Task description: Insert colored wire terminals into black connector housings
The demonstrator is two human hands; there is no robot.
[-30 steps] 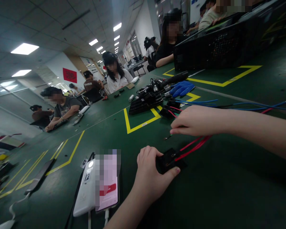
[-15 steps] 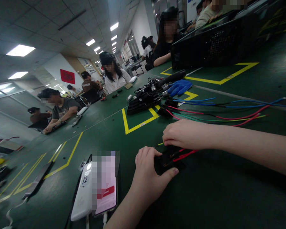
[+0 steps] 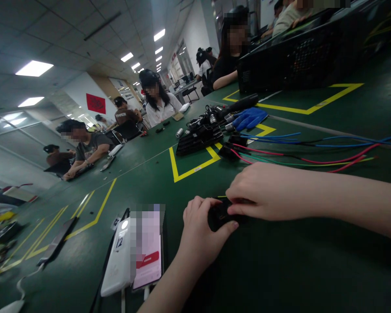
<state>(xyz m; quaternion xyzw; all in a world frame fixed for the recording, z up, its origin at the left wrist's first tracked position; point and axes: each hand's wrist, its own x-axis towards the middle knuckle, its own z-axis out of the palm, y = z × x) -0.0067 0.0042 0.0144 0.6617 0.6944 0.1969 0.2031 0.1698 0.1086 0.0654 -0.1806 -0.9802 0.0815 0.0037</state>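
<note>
My left hand is closed around the left end of a small black plastic block with slots in its face, the thumb at its near side and the fingers at its far side. Over the block's right end, my right hand has thumb and index finger pinched together. What lies between those fingertips is hidden. A short piece of yellow wire shows just behind the block. No red wires are visible at the block now; my right hand covers that spot.
Beyond my right hand lie a black block and blue wires, among red and green ones. Blue gloves and black parts sit further back. A white device and a phone are at left. A black case stands far right.
My right hand has come down over the block's right end, its thumb now showing against the fingers. The red wires there have gone out of sight. My left hand keeps its grip.
</note>
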